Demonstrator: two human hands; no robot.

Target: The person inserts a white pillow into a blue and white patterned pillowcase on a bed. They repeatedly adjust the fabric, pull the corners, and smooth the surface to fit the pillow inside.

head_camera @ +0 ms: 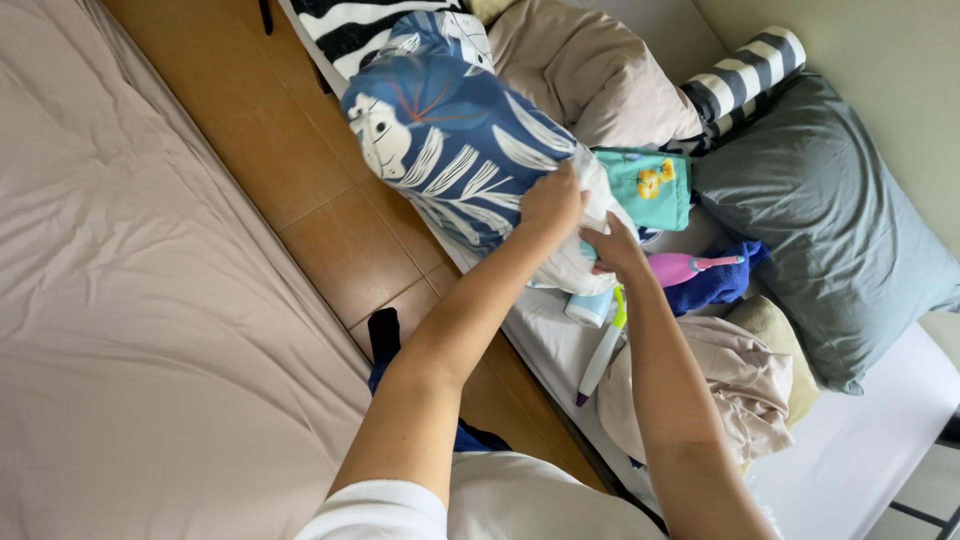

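A: We see both bare hands meeting at the near end of the blue pillow (455, 140), the one with white leaf shapes and a printed animal face. It lies tilted across the edge of the bed (860, 440), its far end toward the black-and-white striped cloth (345, 25).

B: And the fingers? We make out the left hand (550, 203) curled over the open end of the blue pillowcase, fingers pressed together and gripping the fabric where the white inner pillow (590, 255) bulges out.

A: Agreed. The right hand (612, 250) sits just beside it, lower, touching that white bulge. Its fingers are bent in against the cloth, though we cannot tell whether they pinch it or only press.

B: Around them we note a teal pouch with yellow flowers (650, 185) touching the pillow's right side, and a pink-and-teal toy (690, 266) resting against dark blue cloth (715, 285).

A: Under the right forearm there is a white marker with a green band (603, 350) and a pale blue cylinder (588, 308), both on the sheet.

B: Farther right lies a large grey pillow (830, 230), with a striped bolster (745, 72) above it and a beige pillow (590, 65) beside that.

A: Left of the bed we see brown floor tiles (300, 160), then a mattress in a pinkish sheet (120, 280).
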